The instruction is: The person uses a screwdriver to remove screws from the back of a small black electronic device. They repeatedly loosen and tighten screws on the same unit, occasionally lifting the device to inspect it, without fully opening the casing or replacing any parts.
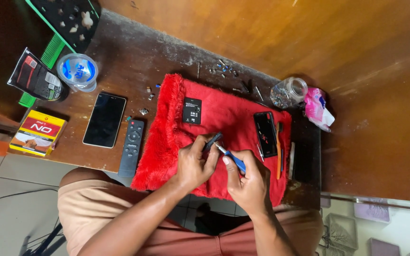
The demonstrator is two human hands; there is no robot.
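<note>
Left hand (193, 166) grips a small dark part (213, 141); right hand (247, 182) grips a blue-handled screwdriver (232, 159), tip at it—probably mid-unscrewing; steady pressure needed.

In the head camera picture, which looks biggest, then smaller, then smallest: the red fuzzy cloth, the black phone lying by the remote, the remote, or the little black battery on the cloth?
1. Red fuzzy cloth
2. Black phone
3. Remote, narrower than the phone
4. Black battery
</note>
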